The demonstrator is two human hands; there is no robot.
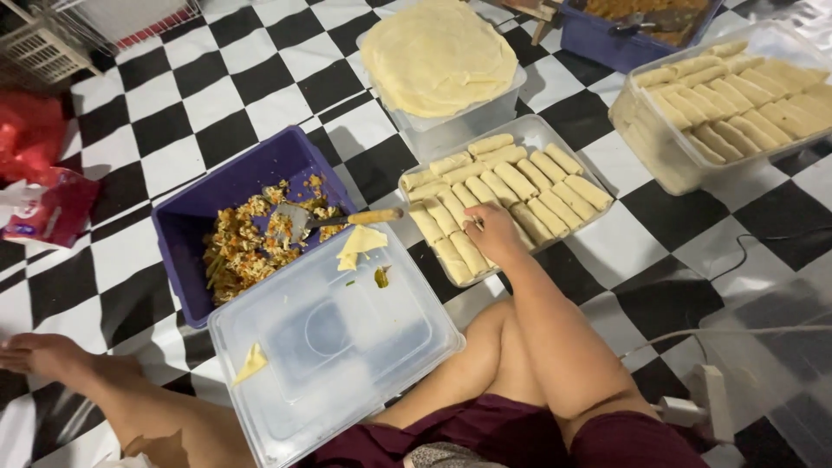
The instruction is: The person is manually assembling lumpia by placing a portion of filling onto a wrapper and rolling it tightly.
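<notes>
While the right hand (pixel 492 232) is reaching forward over the knee, it is resting on the near rows of spring rolls (pixel 507 186) in the shallow clear tray (pixel 598 221). Its fingers are curled down onto one roll at the tray's near middle; whether they are actually closing around it, I cannot tell. The rolls directly under the hand are lying with long axes running away from the person, tilted slightly left, so the fingers are crossing them. The left hand is not showing anywhere in view, so the right is the only hand near the tray.

Left of the tray, a clear lid (pixel 334 342) is serving as the rolling surface, carrying a folded scrap of wrapper (pixel 360 244). Beyond it, a purple tub of vegetable filling (pixel 251 247) is holding a spatula (pixel 334 221). A stack of round wrappers (pixel 438 54) is sitting further back, and a deeper container of finished rolls (pixel 737 95) is standing to the right. Everything is sitting on a black-and-white checkered floor (pixel 199 95).
</notes>
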